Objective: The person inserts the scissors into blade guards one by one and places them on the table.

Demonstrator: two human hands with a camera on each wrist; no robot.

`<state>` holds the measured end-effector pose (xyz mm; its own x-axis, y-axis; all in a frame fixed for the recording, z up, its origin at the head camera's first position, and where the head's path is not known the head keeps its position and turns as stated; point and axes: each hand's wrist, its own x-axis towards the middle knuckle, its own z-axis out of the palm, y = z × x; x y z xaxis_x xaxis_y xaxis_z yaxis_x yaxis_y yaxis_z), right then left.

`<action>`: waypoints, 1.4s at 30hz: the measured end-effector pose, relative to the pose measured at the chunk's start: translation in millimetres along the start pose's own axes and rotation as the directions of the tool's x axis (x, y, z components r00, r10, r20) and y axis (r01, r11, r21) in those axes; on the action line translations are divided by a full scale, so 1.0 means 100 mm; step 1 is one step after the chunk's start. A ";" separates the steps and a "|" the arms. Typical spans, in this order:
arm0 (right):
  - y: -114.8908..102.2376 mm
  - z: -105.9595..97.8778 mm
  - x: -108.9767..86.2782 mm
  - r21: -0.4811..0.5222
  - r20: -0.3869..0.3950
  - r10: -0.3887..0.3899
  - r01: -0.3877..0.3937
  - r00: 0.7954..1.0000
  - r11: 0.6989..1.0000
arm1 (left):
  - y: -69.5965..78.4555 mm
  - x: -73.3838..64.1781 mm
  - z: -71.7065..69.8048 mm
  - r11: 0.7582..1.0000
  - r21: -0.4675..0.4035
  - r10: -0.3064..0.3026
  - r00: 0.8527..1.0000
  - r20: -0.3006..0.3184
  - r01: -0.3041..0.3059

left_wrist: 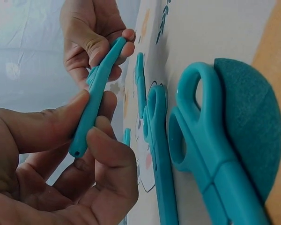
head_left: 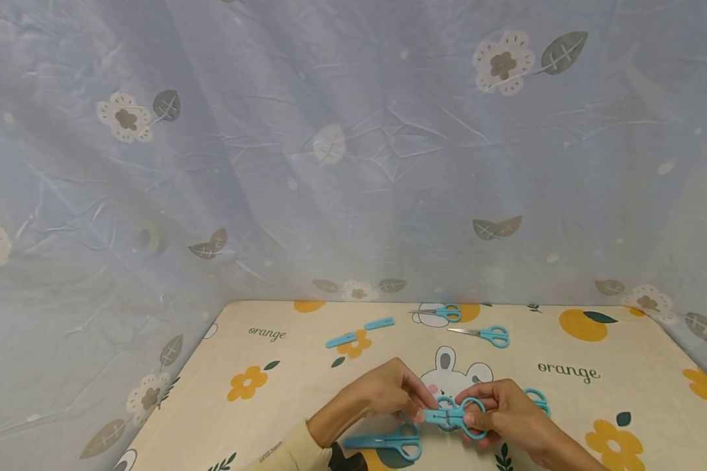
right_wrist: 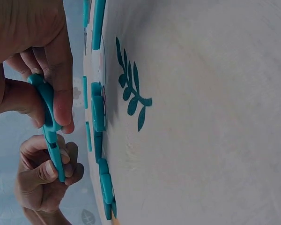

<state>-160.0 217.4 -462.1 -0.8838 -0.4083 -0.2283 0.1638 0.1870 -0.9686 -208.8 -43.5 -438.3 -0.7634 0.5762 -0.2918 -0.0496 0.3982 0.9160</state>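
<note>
Both hands hold one pair of light-blue scissors (head_left: 455,418) above the cloth, a blue blade cover (head_left: 433,417) over its blades. My left hand (head_left: 396,392) pinches the covered blade end between thumb and fingers. On the other side my right hand (head_left: 515,413) grips the finger loops. In the left wrist view these scissors (left_wrist: 94,93) appear edge-on between the two hands. Just below the left hand lies another pair of covered scissors (head_left: 383,443). Blue handle loops (head_left: 539,400) of a further pair show beyond the right hand, which hides the rest.
Toward the back lie two uncovered scissors, one pair (head_left: 448,313) behind the other pair (head_left: 491,335). Left of them are two loose blue blade covers, one (head_left: 380,323) behind the other (head_left: 340,340). A patterned cloth (head_left: 306,392) covers the table; a printed curtain (head_left: 353,196) hangs behind.
</note>
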 end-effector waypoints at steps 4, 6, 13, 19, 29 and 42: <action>-0.01 0.01 0.01 -0.027 -0.019 -0.026 0.025 0.999 0.999 | 0.00 0.01 0.00 1.000 -0.005 0.007 1.000 -0.018 -0.007; -0.02 0.01 0.01 -0.029 -0.024 -0.025 0.025 0.999 0.999 | 0.01 0.01 0.01 1.000 -0.004 0.009 1.000 -0.028 -0.009; -0.01 0.00 0.00 0.018 0.023 0.011 -0.011 1.000 1.000 | 0.02 0.00 0.02 0.999 0.032 0.015 0.999 -0.040 -0.014; 0.00 0.03 0.01 0.015 0.002 0.002 -0.002 1.000 1.000 | 0.00 0.01 0.04 0.999 0.029 0.020 0.999 -0.048 -0.018; 0.00 0.05 0.02 0.025 0.003 0.020 -0.020 1.000 0.999 | -0.01 0.01 0.07 0.998 0.025 0.058 0.994 -0.088 -0.056; 0.00 0.03 0.06 0.016 0.026 0.047 -0.048 0.999 0.999 | 0.01 0.05 -0.02 0.998 0.030 0.055 0.998 0.000 -0.055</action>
<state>-163.6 212.2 -464.0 -0.8635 -0.4220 -0.2763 0.2129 0.1917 -0.9581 -213.9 -41.5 -438.3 -0.7651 0.5972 -0.2410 0.0116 0.3869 0.9221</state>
